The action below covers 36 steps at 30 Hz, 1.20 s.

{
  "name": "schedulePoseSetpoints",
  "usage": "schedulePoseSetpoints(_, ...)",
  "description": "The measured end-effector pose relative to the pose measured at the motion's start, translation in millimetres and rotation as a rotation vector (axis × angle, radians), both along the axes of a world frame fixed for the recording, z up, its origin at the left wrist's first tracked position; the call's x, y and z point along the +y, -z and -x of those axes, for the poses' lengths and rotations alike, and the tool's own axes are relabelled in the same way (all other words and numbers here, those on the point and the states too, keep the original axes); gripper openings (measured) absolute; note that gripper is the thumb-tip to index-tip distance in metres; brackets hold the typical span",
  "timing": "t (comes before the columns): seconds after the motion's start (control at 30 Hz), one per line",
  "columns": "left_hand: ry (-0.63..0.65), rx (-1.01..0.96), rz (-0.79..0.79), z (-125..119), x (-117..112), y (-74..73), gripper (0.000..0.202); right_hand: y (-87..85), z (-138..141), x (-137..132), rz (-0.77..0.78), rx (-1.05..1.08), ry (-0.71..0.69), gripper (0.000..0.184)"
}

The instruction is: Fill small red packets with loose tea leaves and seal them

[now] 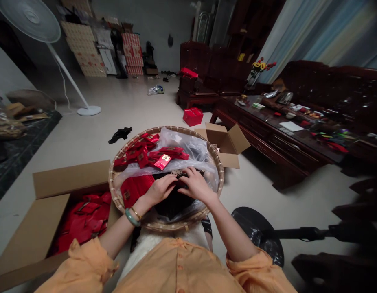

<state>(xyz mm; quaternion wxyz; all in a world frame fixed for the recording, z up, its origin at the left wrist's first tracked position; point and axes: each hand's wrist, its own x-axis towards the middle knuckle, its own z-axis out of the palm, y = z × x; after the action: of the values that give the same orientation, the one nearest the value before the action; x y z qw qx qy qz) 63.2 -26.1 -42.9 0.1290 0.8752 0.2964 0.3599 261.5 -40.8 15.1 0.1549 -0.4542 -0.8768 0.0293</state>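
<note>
A round woven bamboo tray (220, 179) rests before me, lined with clear plastic (194, 144). Both hands are at a black plastic bag (173, 203) in its near half; small dark and pale pieces (202, 172) show at the bag's far edge. My left hand (162, 188) has its fingers bent close together at the bag's mouth; what they hold, if anything, is hidden. My right hand (194, 185) curves over the opening with fingers apart. A stack of flat red packets (135, 189) lies left of the bag. Filled red packets (142, 154) are heaped on the far side.
An open carton of red packets (87, 219) stands at left, another open carton (226, 142) beyond the tray at right. A red box (193, 116), a black plastic piece (120, 134) and a white fan (89, 110) are on the floor. A dark wooden table (268, 138) stands right.
</note>
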Motion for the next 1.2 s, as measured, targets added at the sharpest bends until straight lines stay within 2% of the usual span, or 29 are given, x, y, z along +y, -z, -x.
schedulePoseSetpoints(0.13, -0.132, -0.163, 0.259, -8, 6, 4.1, 0.044, 5.8, 3, 13, 0.091, -0.047, 0.035, 0.018)
schedulePoseSetpoints(0.3, -0.282, -0.336, 0.56, -17, 19, 0.8, 0.036, 6.4, 0, 30, 0.147, 0.259, 0.014, 0.014)
schedulePoseSetpoints(0.43, -0.272, -0.529, 0.765, -23, 25, -12.1, 0.039, 5.7, -4, 41, 0.223, 0.503, 0.049, 0.02)
schedulePoseSetpoints(0.57, -0.244, -0.686, 0.972, -27, 23, -21.6, 0.038, 7.0, -6, 44, 0.499, 0.614, 0.046, 0.034)
schedulePoseSetpoints(0.63, -0.241, -0.73, 1.017, -28, 20, -23.8, 0.036, 8.9, -7, 42, 0.65, 0.664, 0.01, 0.035)
schedulePoseSetpoints(0.7, -0.258, -0.757, 1.041, -28, 16, -24.8, 0.034, 12.1, -7, 41, 0.729, 0.706, 0.003, 0.035)
schedulePoseSetpoints(0.77, -0.248, -0.76, 1.069, -28, 11, -24.4, 0.036, 16.2, -8, 41, 0.73, 0.749, 0.03, 0.034)
schedulePoseSetpoints(0.87, -0.086, -0.634, 1.19, -23, 4, -19.7, 0.049, 20.6, -9, 42, 0.649, 0.846, 0.093, 0.032)
schedulePoseSetpoints(0.93, 0.005, -0.506, 1.259, -18, 0, -14.2, 0.056, 20.3, -11, 42, 0.626, 0.875, 0.076, 0.032)
schedulePoseSetpoints(1.0, 0.002, -0.429, 1.239, -15, -2, -8.6, 0.054, 17.5, -12, 41, 0.675, 0.832, -0.023, 0.032)
schedulePoseSetpoints(1.1, -0.028, -0.358, 1.122, -13, -2, -3.4, 0.044, 12.6, -14, 40, 0.757, 0.725, -0.18, 0.034)
schedulePoseSetpoints(1.2, -0.041, -0.294, 1.054, -13, -1, -0.6, 0.039, 11.9, -16, 41, 0.748, 0.646, -0.219, 0.034)
